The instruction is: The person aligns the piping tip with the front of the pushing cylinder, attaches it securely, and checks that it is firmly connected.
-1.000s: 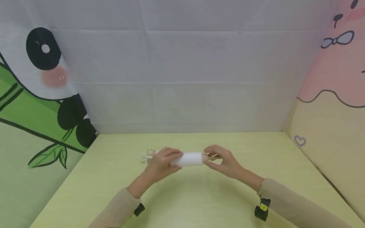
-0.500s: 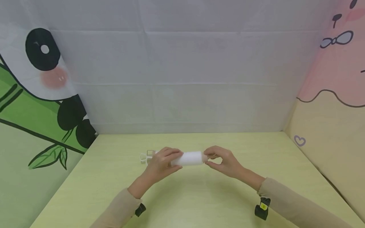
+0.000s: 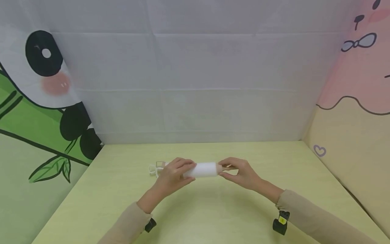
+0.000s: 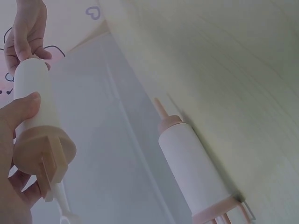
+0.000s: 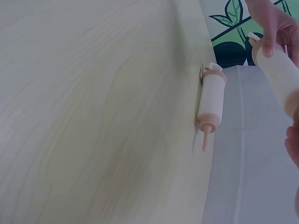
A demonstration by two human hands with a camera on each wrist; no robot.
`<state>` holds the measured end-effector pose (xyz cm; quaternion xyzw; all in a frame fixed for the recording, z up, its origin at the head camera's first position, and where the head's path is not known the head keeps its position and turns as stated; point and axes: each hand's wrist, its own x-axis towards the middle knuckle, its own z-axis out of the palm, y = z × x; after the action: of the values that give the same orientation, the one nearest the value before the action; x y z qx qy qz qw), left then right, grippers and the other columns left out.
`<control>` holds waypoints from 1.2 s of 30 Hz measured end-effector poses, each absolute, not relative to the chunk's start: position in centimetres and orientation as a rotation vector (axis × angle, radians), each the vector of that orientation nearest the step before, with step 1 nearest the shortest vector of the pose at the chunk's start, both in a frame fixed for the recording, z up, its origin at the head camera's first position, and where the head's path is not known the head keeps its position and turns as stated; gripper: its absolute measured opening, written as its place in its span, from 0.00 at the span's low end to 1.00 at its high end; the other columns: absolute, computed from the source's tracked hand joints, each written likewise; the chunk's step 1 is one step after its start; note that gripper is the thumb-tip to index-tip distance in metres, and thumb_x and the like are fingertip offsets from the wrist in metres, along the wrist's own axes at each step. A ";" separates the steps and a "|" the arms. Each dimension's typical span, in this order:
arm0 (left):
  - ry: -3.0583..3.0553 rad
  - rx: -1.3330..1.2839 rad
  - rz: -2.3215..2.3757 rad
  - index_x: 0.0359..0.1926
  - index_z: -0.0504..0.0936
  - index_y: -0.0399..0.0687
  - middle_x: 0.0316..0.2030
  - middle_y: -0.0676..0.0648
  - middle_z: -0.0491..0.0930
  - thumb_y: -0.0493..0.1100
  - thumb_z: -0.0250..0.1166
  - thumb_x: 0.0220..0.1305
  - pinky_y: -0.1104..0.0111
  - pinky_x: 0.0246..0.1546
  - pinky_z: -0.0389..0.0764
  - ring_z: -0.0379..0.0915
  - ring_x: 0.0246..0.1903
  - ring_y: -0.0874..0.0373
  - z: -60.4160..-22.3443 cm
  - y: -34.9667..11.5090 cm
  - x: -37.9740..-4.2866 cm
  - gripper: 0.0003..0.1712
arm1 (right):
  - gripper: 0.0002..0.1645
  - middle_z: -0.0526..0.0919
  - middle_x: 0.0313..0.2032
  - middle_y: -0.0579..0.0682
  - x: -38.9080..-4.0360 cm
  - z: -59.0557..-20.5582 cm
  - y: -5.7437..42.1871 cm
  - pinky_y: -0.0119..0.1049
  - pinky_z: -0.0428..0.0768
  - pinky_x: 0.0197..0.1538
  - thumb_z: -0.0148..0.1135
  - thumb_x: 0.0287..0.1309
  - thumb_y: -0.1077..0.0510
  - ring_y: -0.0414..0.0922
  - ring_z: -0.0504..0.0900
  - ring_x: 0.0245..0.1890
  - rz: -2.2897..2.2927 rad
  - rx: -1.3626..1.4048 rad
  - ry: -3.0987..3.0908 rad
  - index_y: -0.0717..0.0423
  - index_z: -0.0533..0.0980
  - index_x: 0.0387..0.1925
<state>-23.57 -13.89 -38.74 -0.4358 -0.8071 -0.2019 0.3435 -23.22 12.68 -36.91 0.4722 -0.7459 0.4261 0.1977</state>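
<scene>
A white piping syringe with beige ends is held level above the table. My left hand grips its barrel near the handle end. With curled fingers, my right hand pinches the beige nozzle end. In the left wrist view, the held syringe shows its beige collar and a white plunger rod below it. A second, similar syringe lies on the table; the right wrist view shows this lying syringe with its thin beige nozzle. In the head view, the held syringe and hands mostly cover it.
The pale wooden table carries the lying syringe near its back edge. Behind stands a grey-white cloth wall. Printed cartoon panels flank it, a green panel on the left and a pink-beige panel on the right.
My right fingers have shifted slightly at the nozzle end, and a beige piece between them shows more than half a second ago. The left hand keeps its grip in nearly the same place.
</scene>
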 end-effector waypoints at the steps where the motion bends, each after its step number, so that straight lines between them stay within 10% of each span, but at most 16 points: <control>1: -2.096 -1.132 -0.526 0.42 0.82 0.41 0.40 0.46 0.80 0.41 0.77 0.34 0.66 0.34 0.81 0.74 0.40 0.52 -38.7 -13.9 -23.5 0.28 | 0.18 0.80 0.35 0.61 -23.2 -36.9 12.7 0.40 0.82 0.32 0.67 0.38 0.76 0.52 0.80 0.33 1.199 1.319 -2.089 0.69 0.76 0.37; 18: -2.068 -1.142 -0.624 0.42 0.81 0.40 0.39 0.44 0.80 0.40 0.77 0.33 0.65 0.33 0.81 0.75 0.39 0.51 -38.7 -14.2 -23.6 0.28 | 0.25 0.77 0.36 0.63 -23.8 -37.6 12.4 0.38 0.82 0.34 0.68 0.28 0.80 0.55 0.79 0.35 1.078 1.399 -1.925 0.70 0.74 0.36; 29: -2.028 -1.142 -0.544 0.41 0.82 0.40 0.38 0.44 0.80 0.41 0.78 0.32 0.65 0.32 0.81 0.75 0.38 0.51 -38.7 -14.1 -23.4 0.28 | 0.19 0.81 0.39 0.53 -25.4 -39.5 13.4 0.28 0.79 0.40 0.67 0.45 0.69 0.45 0.82 0.38 1.076 1.398 -2.017 0.61 0.76 0.43; 36: -2.038 -1.147 -0.558 0.41 0.81 0.40 0.39 0.45 0.80 0.40 0.78 0.32 0.65 0.33 0.81 0.75 0.38 0.52 -38.8 -14.1 -23.3 0.29 | 0.24 0.78 0.37 0.62 -23.7 -37.5 12.6 0.37 0.82 0.35 0.67 0.33 0.79 0.53 0.79 0.36 1.089 1.410 -1.954 0.71 0.74 0.39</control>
<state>-23.33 -14.14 -38.84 -0.4449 -0.7908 -0.2165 0.3604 -23.70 12.57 -37.54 0.5168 -0.7163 0.3991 0.2461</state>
